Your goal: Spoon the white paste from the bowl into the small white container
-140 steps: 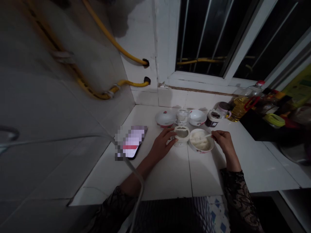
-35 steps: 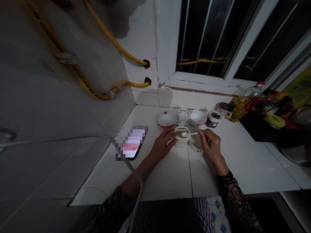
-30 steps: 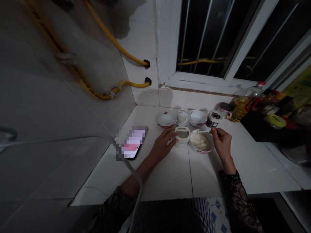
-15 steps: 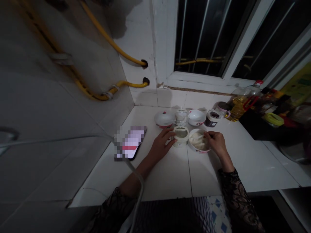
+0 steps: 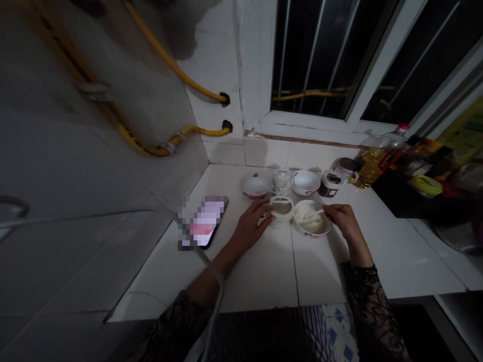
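Note:
My left hand (image 5: 254, 221) rests against the left side of a small clear jar (image 5: 281, 221) with a pale rim, its thumb and fingers curved around it. In my right hand (image 5: 341, 217) the handle of a white spoon (image 5: 315, 214) is pinched. The spoon's end lies in a soft white mass inside a white bowl (image 5: 311, 234) with a red pattern, just right of the jar. I cannot make out whether the white stuff is paste or powder.
Behind stand a covered-looking bowl (image 5: 255, 187), a clear container (image 5: 283, 181), another white bowl (image 5: 306, 182) and a dark-labelled jar (image 5: 330, 184). A phone (image 5: 206, 221) lies left. An oil bottle (image 5: 372, 163) stands right. A grey cable (image 5: 217, 281) hangs across the view.
My right hand has shifted slightly right with the spoon, whose handle now shows more and lies flatter across the bowl. My left hand stays at the jar.

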A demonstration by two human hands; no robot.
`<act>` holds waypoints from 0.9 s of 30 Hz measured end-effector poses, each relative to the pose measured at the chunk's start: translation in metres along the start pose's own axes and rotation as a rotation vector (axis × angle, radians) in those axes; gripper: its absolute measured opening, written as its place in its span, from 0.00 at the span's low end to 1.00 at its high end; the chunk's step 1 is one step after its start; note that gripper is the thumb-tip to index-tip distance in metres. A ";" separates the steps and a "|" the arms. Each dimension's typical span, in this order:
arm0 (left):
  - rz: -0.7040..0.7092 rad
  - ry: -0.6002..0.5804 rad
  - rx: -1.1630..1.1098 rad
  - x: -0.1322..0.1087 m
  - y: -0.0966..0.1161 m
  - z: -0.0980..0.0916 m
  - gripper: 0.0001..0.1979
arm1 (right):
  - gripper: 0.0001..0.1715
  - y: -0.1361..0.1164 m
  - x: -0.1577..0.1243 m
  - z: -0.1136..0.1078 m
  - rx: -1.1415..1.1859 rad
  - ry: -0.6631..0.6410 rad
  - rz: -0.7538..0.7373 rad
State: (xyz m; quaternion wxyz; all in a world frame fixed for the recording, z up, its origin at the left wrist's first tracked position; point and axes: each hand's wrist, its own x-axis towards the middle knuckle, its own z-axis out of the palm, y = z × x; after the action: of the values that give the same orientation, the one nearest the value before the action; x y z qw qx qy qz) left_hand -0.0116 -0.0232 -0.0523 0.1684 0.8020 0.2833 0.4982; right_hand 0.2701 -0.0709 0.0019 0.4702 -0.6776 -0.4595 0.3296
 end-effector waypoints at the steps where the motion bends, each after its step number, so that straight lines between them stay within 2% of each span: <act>1: -0.004 -0.001 0.002 0.000 0.000 0.000 0.08 | 0.20 0.001 0.002 -0.001 0.011 -0.001 0.018; 10: 0.008 0.009 -0.005 0.001 0.002 0.000 0.08 | 0.19 -0.007 -0.001 -0.007 0.034 0.079 0.045; 16: -0.005 -0.001 -0.011 0.001 0.001 0.000 0.08 | 0.20 -0.019 -0.004 0.004 0.131 0.170 0.042; 19: -0.004 0.000 -0.003 0.001 0.001 0.000 0.08 | 0.24 -0.024 -0.011 0.018 0.119 0.215 -0.106; 22: 0.005 0.000 -0.007 0.001 0.001 0.000 0.08 | 0.25 -0.029 -0.023 0.036 -0.037 0.247 -0.399; 25: 0.005 -0.009 -0.009 0.002 0.001 0.000 0.08 | 0.21 -0.032 -0.034 0.049 -0.329 0.151 -0.766; 27: 0.007 -0.010 -0.006 0.002 0.001 0.000 0.08 | 0.19 -0.033 -0.037 0.050 -0.445 0.097 -0.912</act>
State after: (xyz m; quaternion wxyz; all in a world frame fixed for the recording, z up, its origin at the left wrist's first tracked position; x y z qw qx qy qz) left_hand -0.0108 -0.0228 -0.0506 0.1706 0.8051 0.2779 0.4955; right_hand 0.2025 -0.0838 0.0167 0.4313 -0.5065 -0.7451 -0.0468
